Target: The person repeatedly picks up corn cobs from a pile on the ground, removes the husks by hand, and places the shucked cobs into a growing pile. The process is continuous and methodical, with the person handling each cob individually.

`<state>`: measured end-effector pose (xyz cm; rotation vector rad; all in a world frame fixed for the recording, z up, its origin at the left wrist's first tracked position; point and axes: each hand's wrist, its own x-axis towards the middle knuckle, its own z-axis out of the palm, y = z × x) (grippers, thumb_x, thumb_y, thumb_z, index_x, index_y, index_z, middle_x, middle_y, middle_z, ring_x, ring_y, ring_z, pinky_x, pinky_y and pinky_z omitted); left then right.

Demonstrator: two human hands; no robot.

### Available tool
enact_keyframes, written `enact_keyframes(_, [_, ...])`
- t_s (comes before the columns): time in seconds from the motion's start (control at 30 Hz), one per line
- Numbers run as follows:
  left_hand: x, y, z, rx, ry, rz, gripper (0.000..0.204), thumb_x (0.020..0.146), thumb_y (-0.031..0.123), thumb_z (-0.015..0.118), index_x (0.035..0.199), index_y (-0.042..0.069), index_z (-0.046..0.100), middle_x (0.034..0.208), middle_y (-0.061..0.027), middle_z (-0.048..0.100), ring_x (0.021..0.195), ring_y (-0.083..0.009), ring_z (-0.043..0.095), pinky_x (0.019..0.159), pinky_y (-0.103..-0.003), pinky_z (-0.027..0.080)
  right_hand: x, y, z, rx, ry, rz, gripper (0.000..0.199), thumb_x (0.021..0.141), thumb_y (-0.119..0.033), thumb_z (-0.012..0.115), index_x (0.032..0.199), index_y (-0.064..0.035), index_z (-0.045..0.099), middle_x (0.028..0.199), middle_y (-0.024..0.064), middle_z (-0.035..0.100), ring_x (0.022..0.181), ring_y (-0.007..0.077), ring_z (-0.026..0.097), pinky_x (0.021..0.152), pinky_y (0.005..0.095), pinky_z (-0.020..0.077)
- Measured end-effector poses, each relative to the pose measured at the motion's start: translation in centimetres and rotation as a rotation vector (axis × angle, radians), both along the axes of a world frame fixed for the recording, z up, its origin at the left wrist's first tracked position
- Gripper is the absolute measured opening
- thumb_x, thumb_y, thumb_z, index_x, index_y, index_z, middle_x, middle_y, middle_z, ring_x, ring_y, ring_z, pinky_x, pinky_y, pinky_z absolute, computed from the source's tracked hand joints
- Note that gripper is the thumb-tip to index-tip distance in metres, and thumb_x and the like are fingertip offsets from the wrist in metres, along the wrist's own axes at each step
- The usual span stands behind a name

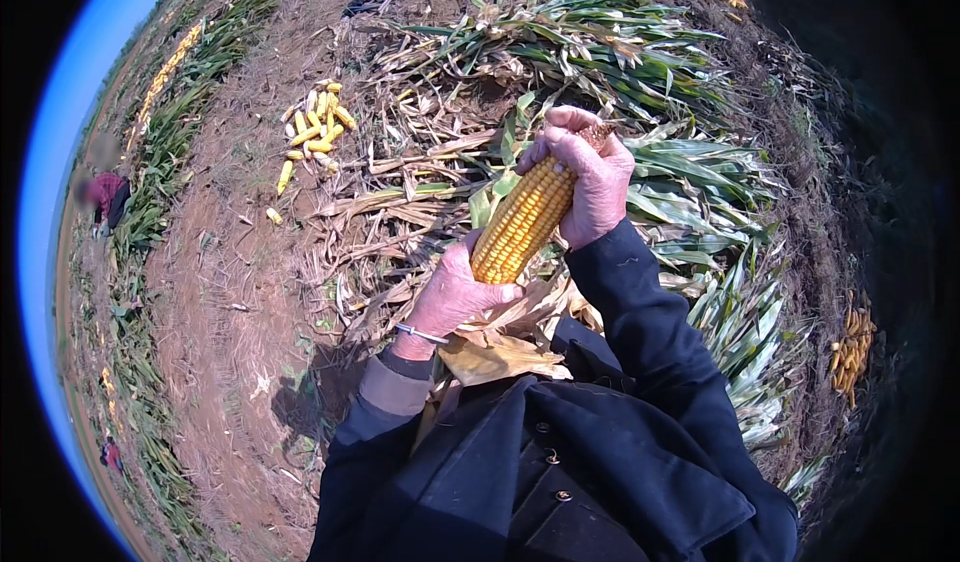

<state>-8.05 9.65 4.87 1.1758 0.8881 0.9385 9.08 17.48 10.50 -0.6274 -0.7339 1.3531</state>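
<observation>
A yellow corn cob (522, 220), its kernels bare, slants across the middle in front of my body. My right hand (598, 177) is closed around its upper end, where brown silk or the tip sticks out past the fingers. At the lower end my left hand (455, 292), with a bracelet on the wrist, grips the cob with the thumb along its underside. Pale dry husk (500, 352) hangs below the left hand, against my dark coat. Whether the husk is still joined to the cob is hidden.
A small pile of husked cobs (318, 127) lies on bare soil to the left. Cut green stalks (640, 52) are heaped ahead and to the right. Another cob pile (852, 352) lies far right. A person in a red top (105, 194) is at the far left.
</observation>
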Motion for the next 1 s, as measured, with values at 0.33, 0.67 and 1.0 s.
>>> enact_keyframes(0.33, [2.0, -0.8, -3.1, -0.127, 0.284, -0.005, 0.046, 0.07, 0.022, 0.089, 0.104, -0.002, 0.068, 0.092, -0.0057, 0.072, 0.08, -0.0107, 0.066, 0.071, -0.027, 0.054, 0.8, -2.6, -1.0, 0.255, -0.1, -0.041, 0.015, 0.091, 0.0, 0.058, 0.104, 0.0043, 0.063, 0.072, 0.0111, 0.059, 0.063, 0.0198, 0.06, 0.059, 0.0376, 0.0542])
enact_keyframes(0.67, [2.5, -1.6, -5.0, 0.08, 0.451, -0.076, 0.032, 0.085, 0.015, 0.075, 0.112, 0.0, 0.066, 0.104, -0.0146, 0.073, 0.097, -0.018, 0.071, 0.08, -0.031, 0.055, 0.3, -5.5, 0.5, 0.499, -0.362, -0.005, 0.021, 0.085, 0.005, 0.061, 0.106, 0.0066, 0.064, 0.08, 0.0097, 0.068, 0.068, 0.017, 0.067, 0.063, 0.0304, 0.0551])
enact_keyframes(1.0, [1.9, -2.9, -5.5, 0.673, 0.679, -0.333, 0.016, 0.083, 0.012, 0.068, 0.084, -0.004, 0.069, 0.068, -0.0189, 0.064, 0.066, -0.0346, 0.067, 0.063, -0.041, 0.053, 7.2, -0.7, -7.0, -0.253, 0.276, 0.138, 0.022, 0.089, -0.012, 0.056, 0.107, 0.0014, 0.058, 0.071, 0.0064, 0.055, 0.064, 0.0229, 0.056, 0.068, 0.04, 0.0503])
